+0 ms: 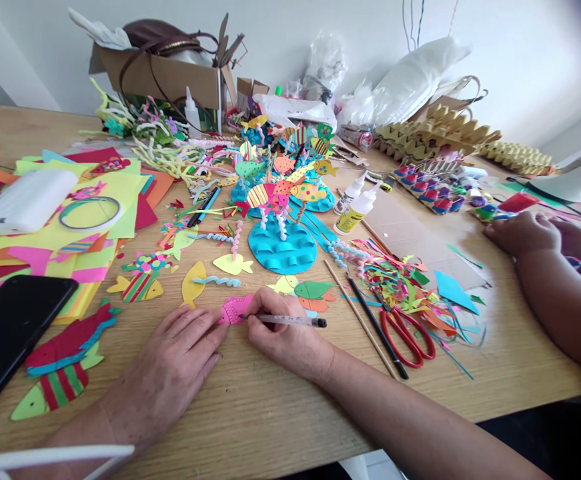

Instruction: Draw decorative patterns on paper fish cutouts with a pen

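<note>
A small pink paper fish [233,311] with dark scale lines lies on the table between my hands. My right hand [285,333] grips a clear pen [293,321], its tip on the fish. My left hand [177,353] lies flat, fingertips at the fish's left edge. Just beyond are a yellow fish [193,283] beside a blue twisted strip, and a pale yellow fish [233,265] with a pink twisted strip. A blue round base [283,248] carries paper fish on curled stems.
Red scissors [406,337], a black pencil [377,327] and paper scraps lie to the right. Another person's hands [525,233] rest at the far right. Glue bottles [355,210] stand beyond. A black phone [15,333] and coloured sheets lie left.
</note>
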`<state>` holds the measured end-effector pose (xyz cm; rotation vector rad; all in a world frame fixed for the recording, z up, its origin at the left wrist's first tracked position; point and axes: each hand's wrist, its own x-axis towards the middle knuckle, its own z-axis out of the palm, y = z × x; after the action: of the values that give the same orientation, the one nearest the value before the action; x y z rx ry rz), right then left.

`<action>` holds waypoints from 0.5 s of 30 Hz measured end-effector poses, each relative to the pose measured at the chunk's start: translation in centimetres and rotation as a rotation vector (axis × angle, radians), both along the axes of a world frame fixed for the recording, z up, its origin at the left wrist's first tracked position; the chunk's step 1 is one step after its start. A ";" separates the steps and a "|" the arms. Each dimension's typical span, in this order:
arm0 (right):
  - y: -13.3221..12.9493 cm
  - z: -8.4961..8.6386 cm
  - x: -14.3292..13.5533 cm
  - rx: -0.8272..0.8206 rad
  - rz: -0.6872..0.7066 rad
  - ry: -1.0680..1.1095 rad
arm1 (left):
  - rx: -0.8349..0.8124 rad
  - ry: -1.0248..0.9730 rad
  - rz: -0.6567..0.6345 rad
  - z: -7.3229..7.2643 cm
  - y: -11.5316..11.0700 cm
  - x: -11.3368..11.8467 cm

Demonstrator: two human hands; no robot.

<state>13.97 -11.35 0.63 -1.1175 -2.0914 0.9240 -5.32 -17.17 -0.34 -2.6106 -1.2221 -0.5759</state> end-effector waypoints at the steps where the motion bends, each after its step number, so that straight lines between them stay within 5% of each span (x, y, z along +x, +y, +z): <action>1: 0.0 0.0 0.0 -0.005 0.006 0.002 | -0.003 0.000 0.000 0.0 0.0 0.0; 15: 0.0 0.2 0.0 -0.065 0.018 0.031 | -0.041 -0.014 0.015 -0.3 -0.1 0.0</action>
<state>13.94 -11.36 0.79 -1.1111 -2.0628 1.0183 -5.28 -17.27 -0.59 -2.6327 -1.2705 -0.5736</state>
